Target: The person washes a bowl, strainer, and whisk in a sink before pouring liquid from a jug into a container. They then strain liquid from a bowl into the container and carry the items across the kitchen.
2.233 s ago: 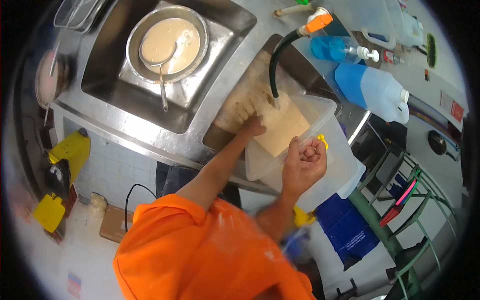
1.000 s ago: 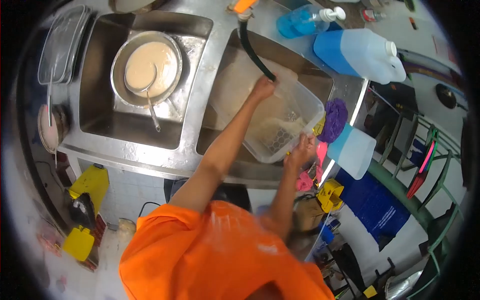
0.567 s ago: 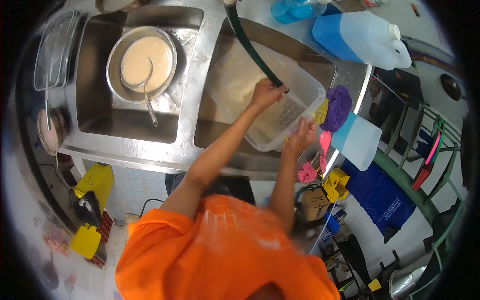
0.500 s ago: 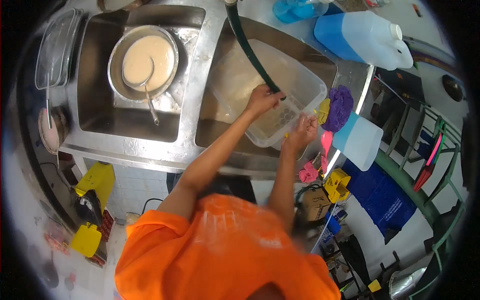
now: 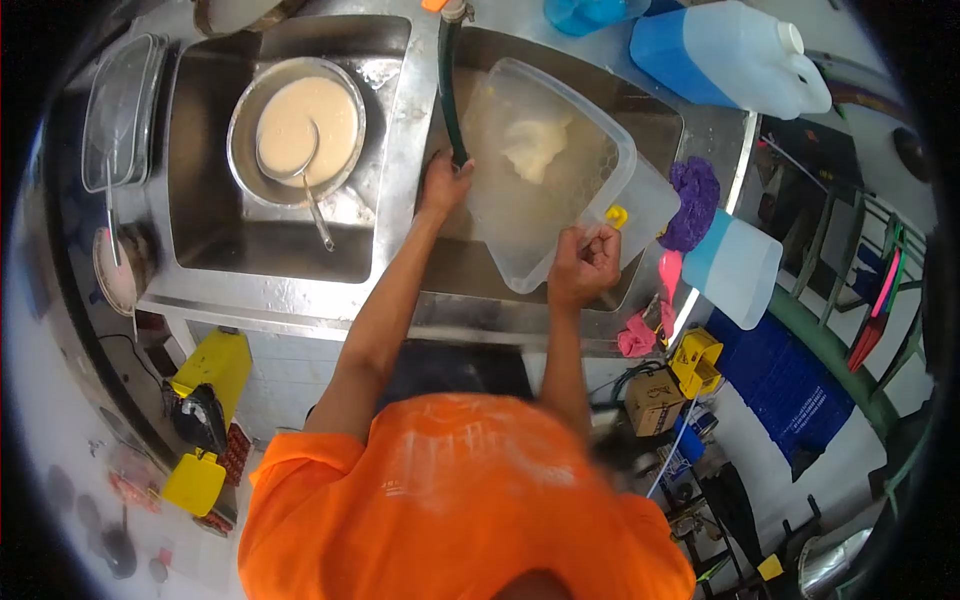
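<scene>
In the head view my left hand [image 5: 446, 186] is closed around the lower end of a dark green hose [image 5: 452, 95] over the right sink basin. My right hand [image 5: 584, 264] grips the near right edge of a translucent plastic tub [image 5: 622, 165], fingers curled at its rim. The tub stands tilted in the basin, a yellow clip-like piece [image 5: 617, 216] just above my right knuckles. A pale, whitish patch [image 5: 535, 148] shows inside it. Right of the tub lies a purple mesh scrubber [image 5: 690, 205].
A metal bowl [image 5: 240, 150] of pinkish-beige liquid with a ladle [image 5: 318, 222] stands in the left basin. Clear containers [image 5: 125, 110] sit at the left rim. Blue-liquid jugs [image 5: 715, 50] stand back right; a cut jug [image 5: 735, 270] and pink cloth [image 5: 637, 336] lie at the right edge.
My left hand has moved left with the hose end, away from the tub's inside. The tub has tilted and turned, its far side raised, with my right hand still at its edge.
</scene>
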`<control>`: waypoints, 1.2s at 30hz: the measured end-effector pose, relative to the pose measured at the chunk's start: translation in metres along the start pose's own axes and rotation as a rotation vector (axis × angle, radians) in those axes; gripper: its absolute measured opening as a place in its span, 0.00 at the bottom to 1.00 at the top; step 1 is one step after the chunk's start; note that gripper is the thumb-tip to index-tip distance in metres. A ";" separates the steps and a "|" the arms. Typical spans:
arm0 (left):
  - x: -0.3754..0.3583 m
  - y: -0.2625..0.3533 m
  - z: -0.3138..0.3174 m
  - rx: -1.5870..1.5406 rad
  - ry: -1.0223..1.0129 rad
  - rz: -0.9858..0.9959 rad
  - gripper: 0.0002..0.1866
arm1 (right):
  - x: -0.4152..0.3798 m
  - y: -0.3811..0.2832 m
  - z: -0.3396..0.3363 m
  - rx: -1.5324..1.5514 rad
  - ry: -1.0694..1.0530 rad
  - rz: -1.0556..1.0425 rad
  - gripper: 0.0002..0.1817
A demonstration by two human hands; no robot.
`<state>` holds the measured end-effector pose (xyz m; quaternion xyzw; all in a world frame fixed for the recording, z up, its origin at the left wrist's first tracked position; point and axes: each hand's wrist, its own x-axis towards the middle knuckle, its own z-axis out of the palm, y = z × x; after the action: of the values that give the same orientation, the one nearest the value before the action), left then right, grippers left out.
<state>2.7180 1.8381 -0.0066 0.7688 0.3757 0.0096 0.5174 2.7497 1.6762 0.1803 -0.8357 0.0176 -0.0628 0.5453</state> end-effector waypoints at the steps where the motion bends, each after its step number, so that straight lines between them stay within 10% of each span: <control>1: -0.002 -0.002 0.005 -0.001 -0.003 0.004 0.17 | 0.000 0.001 -0.002 -0.001 0.004 -0.001 0.09; 7: -0.056 0.045 -0.027 -0.054 -0.418 -0.196 0.24 | 0.002 0.003 -0.003 -0.052 0.013 -0.070 0.08; 16: -0.061 0.004 -0.015 -0.231 -0.283 -0.318 0.17 | -0.004 0.007 0.003 0.012 0.033 -0.042 0.08; 22: -0.046 -0.076 0.081 0.225 0.062 -0.042 0.29 | -0.029 0.025 0.015 -0.045 -0.064 0.021 0.08; 25: -0.071 -0.032 0.060 -0.192 -0.204 -0.536 0.39 | -0.034 0.033 0.018 -0.043 -0.107 0.030 0.08; 29: -0.149 0.005 0.034 -0.463 -0.351 -0.642 0.37 | -0.040 0.035 0.017 -0.122 -0.116 -0.061 0.08; 36: -0.018 -0.196 0.151 0.092 -0.110 -0.324 0.37 | -0.047 0.034 0.021 0.103 0.091 0.039 0.09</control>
<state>2.6550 1.7440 -0.2272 0.7204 0.4659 -0.1335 0.4962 2.7067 1.6860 0.1364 -0.8023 0.0555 -0.0907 0.5873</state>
